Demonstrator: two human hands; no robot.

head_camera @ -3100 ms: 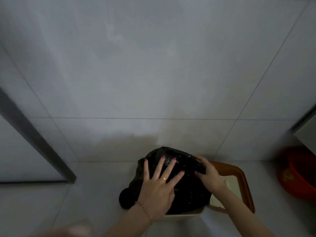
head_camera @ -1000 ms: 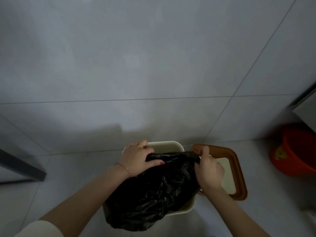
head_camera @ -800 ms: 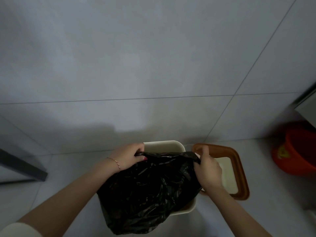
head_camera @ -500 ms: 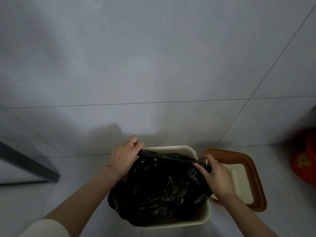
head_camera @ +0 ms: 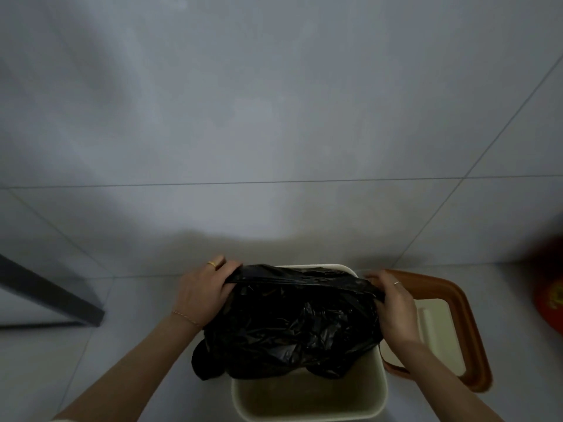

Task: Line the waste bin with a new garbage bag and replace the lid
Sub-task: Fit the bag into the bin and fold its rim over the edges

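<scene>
Bag [head_camera: 292, 324] now lower, between both grips

Both hands, left [head_camera: 204, 292] and right [head_camera: 396, 309], apparently clenched, arms extended forward.

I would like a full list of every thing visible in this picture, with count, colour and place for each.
garbage bag: one, black, held stretched over the far part of the bin opening
waste bin: one, cream, on the floor, bottom centre
lid: one, brown frame with cream panel, on the floor right of the bin
red object: one, blurred, right edge
dark bar: one, left edge
left hand: grips the bag's left edge
right hand: grips the bag's right edge
</scene>
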